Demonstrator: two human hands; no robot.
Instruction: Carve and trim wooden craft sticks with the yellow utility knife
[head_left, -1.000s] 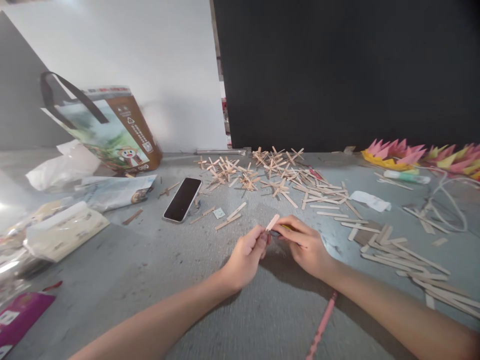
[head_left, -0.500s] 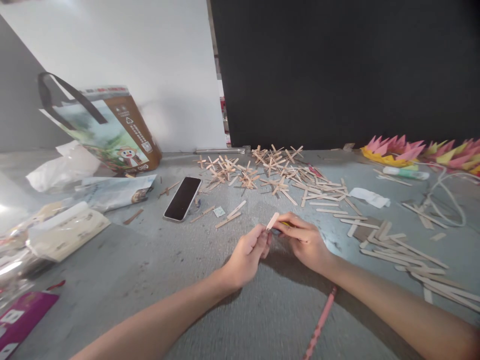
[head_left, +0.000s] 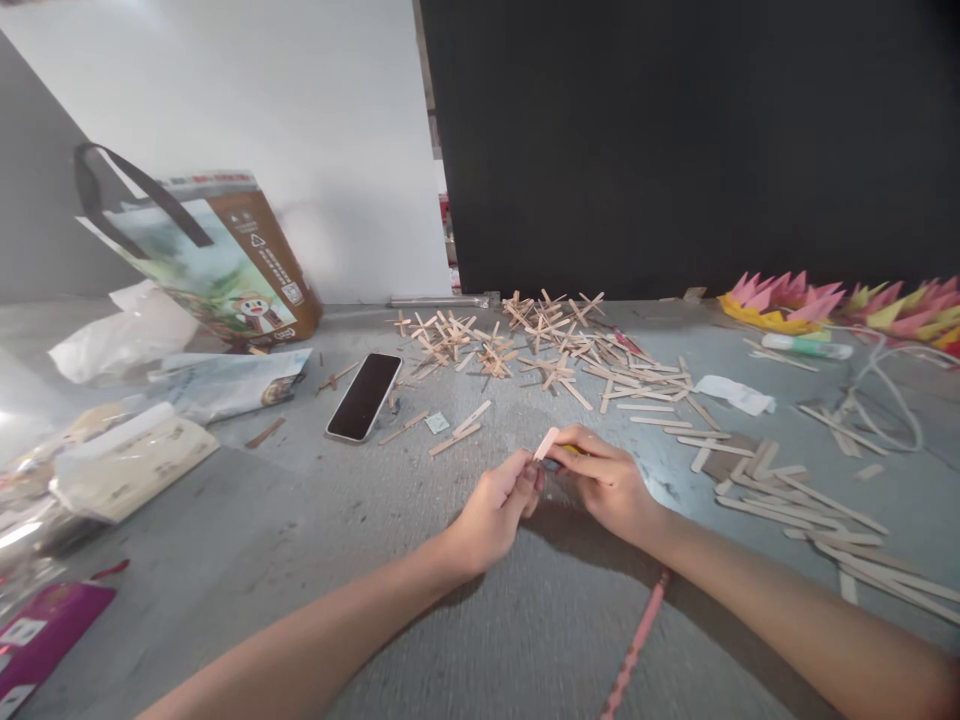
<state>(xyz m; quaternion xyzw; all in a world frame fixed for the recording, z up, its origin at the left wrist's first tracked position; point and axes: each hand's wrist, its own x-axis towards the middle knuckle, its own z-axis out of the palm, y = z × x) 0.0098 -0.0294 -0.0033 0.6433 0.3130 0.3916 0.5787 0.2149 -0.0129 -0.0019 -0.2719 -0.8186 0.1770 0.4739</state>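
Note:
Between the fingertips of my left hand (head_left: 501,505) is a wooden craft stick (head_left: 546,443), its pale end tilted up and away from me. My right hand (head_left: 604,485) is closed right beside it, touching or nearly touching the stick. A small yellow thing (head_left: 571,449) shows between the right fingers. Most of it is hidden, so its kind is unclear. Just beyond both hands lie a few loose craft sticks (head_left: 454,440) and a small square packet (head_left: 436,424).
Sticks joined into star shapes (head_left: 551,325) are heaped at the back. Loose sticks (head_left: 780,495) spread rightward. A phone (head_left: 364,397), paper bag (head_left: 255,260) and plastic packaging (head_left: 135,465) lie left. A pink patterned strip (head_left: 637,645) rests near my right forearm. Paper crowns (head_left: 784,303) and a glue tube (head_left: 806,347) are back right.
The view has shifted very slightly. Both hands keep nearly the same place and grip, and the stick's angle looks almost unchanged.

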